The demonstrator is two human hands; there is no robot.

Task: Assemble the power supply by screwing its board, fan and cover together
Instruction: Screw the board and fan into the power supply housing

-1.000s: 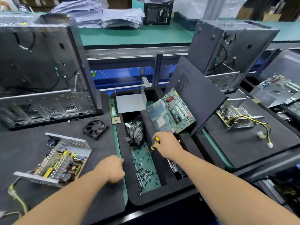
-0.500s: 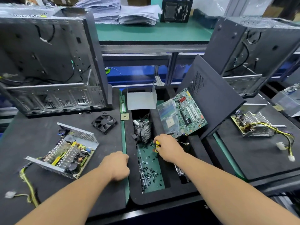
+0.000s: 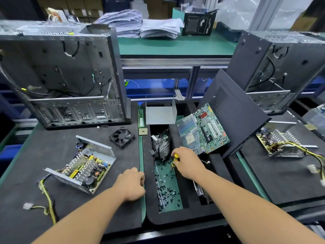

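- I see the open silver power supply with its yellow-green board [image 3: 82,167] lying left on the bench [image 3: 26,155], black square fan [image 3: 122,136] behind.
- My left hand [image 3: 131,184] rests fisted beside it, fingers curled, empty.
- My right hand [image 3: 187,163] grips a yellow-handled screwdriver [image 3: 175,158] over the loose black screws [image 3: 167,189].

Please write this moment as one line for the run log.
stage: fetching screws | right hand: grips screwdriver over screw tray | left hand: curled, rests at mat edge | fan: loose, unmounted

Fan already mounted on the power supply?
No, the fan lies loose on the mat, apart from the open power supply.
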